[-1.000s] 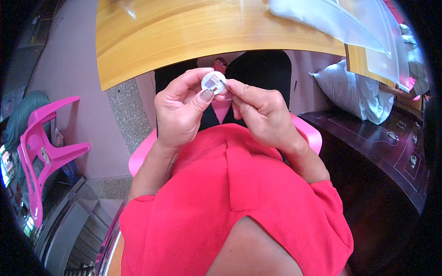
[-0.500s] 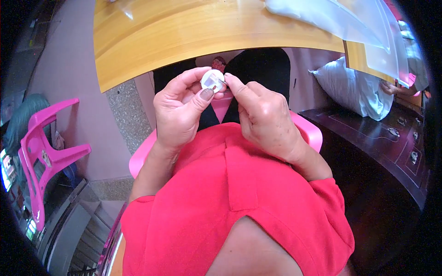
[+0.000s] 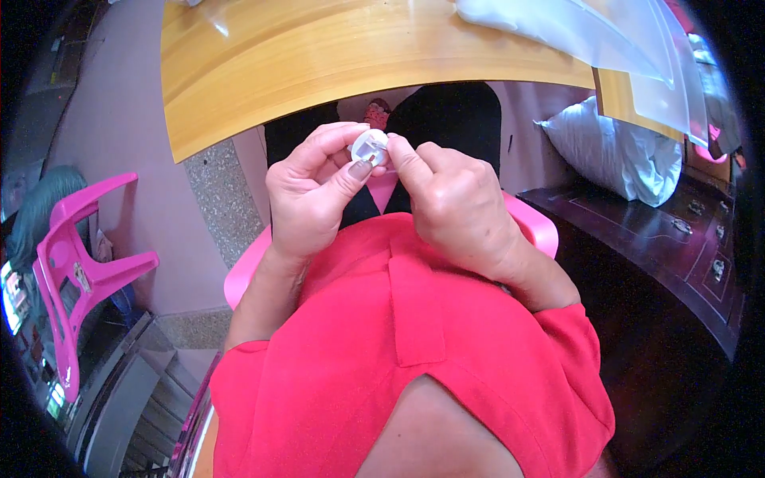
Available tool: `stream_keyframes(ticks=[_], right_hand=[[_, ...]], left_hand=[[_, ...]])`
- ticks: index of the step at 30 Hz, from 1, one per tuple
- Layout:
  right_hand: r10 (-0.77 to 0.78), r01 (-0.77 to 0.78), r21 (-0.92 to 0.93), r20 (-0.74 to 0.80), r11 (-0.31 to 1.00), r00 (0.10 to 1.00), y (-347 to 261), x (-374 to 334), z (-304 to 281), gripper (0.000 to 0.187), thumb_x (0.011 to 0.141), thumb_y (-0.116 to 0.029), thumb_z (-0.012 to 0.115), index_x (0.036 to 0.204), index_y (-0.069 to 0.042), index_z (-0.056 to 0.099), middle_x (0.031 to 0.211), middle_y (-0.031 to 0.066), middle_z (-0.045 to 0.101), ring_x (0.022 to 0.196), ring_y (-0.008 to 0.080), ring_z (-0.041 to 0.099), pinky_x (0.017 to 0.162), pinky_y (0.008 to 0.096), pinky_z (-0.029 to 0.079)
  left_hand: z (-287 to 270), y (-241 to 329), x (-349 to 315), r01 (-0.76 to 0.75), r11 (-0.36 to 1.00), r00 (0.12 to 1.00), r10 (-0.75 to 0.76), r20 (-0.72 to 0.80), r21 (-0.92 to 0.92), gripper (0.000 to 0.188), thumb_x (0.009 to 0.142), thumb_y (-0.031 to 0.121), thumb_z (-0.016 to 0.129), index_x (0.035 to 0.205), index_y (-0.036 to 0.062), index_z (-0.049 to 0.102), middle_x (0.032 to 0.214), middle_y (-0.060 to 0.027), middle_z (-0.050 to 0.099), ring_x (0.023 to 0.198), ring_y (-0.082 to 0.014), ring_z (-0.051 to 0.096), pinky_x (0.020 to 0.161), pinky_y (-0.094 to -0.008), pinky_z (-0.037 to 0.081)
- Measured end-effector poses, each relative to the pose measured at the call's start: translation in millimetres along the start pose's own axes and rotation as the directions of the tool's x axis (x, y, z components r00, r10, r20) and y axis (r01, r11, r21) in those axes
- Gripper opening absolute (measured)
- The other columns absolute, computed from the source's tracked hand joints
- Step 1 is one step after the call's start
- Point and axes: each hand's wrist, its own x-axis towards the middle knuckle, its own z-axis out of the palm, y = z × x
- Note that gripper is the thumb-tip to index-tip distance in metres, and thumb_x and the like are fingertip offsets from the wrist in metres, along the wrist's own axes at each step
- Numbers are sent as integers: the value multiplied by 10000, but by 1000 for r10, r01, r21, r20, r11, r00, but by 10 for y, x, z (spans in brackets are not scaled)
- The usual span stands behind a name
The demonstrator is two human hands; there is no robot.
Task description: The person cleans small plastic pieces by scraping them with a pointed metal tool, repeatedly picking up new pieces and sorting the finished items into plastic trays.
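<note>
A small round white plastic piece is pinched between both hands, just below the near edge of the wooden table. My left hand grips it from the left with thumb and curled fingers. From the right, my right hand presses its thumb and fingertips against the piece. Both hands are raised in front of my red shirt. Fingers cover most of the piece, so its shape is unclear.
Clear plastic bags lie on the table at the upper right. A white filled bag rests on a dark wooden cabinet to my right. A pink plastic chair stands at the left; I sit on another pink seat.
Both hands have stayed together on the white piece; the fingers have shifted slightly around it and my right thumb now covers more of it.
</note>
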Motion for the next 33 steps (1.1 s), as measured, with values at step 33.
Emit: stream_keyframes(ticks=[33], right_hand=[[95, -96, -3, 174, 995, 980, -38, 52, -97, 350, 728, -37, 571, 1066, 42, 527, 705, 117, 559, 624, 262, 617, 530, 365, 498]], left_hand=[[-14, -64, 23, -5, 999, 1000, 4, -26, -31, 305, 828, -59, 621, 1128, -70, 566, 1032, -149, 615, 878, -187, 621, 804, -299, 524]])
